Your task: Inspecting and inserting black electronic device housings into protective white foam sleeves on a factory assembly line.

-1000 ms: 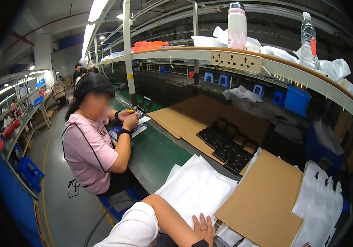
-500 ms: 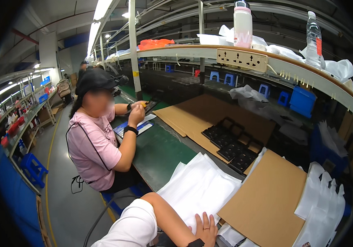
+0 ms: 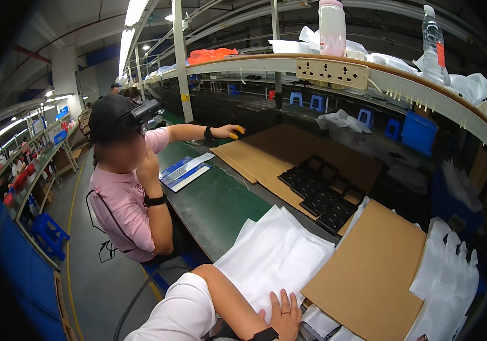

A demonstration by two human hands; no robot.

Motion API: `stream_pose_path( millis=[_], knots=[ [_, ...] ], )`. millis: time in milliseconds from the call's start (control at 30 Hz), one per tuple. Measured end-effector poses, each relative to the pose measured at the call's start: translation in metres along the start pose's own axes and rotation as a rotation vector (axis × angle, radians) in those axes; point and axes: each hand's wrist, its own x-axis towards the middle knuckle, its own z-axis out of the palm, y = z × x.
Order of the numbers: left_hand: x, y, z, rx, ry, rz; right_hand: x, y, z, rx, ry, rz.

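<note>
My left hand (image 3: 284, 316) lies flat, fingers apart, at the right lower edge of a stack of white sheets (image 3: 277, 250). It wears a ring, and a black band circles the wrist. It touches the sheets and grips nothing. My forearm, with a white sleeve (image 3: 176, 310), comes in from the lower left. Right beside the hand lies a large brown cardboard sheet (image 3: 368, 267), over more white sheets or bags (image 3: 445, 284). My right hand does not show.
A co-worker in pink (image 3: 124, 210) sits ahead left, one arm reaching over the green bench (image 3: 220, 199). A blue-white packet (image 3: 183, 173) lies before them. Black molded trays (image 3: 320, 190) rest on flat cardboard (image 3: 249, 162). Above runs a shelf with a power strip (image 3: 332, 73) and bottles (image 3: 432, 45).
The co-worker has stretched one arm toward the cardboard with a yellow thing in hand, and raised the other hand to the face. My left hand stays on the white sheets.
</note>
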Motion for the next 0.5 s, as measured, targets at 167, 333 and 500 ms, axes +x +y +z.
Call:
stream_pose_path(
  millis=[167, 333, 500],
  knots=[
    [0.003, 0.006, -0.009, -0.042, -0.006, -0.005, 0.0, 0.006, 0.008, 0.003, -0.032, -0.017],
    [0.015, 0.014, -0.027, -0.112, -0.02, -0.012, -0.005, 0.021, 0.027, -0.097, -0.069, -0.051],
    [0.043, -0.011, -0.052, -0.14, 0.207, -0.071, -0.009, 0.019, 0.024, 0.079, 0.116, -0.167]
  ],
)
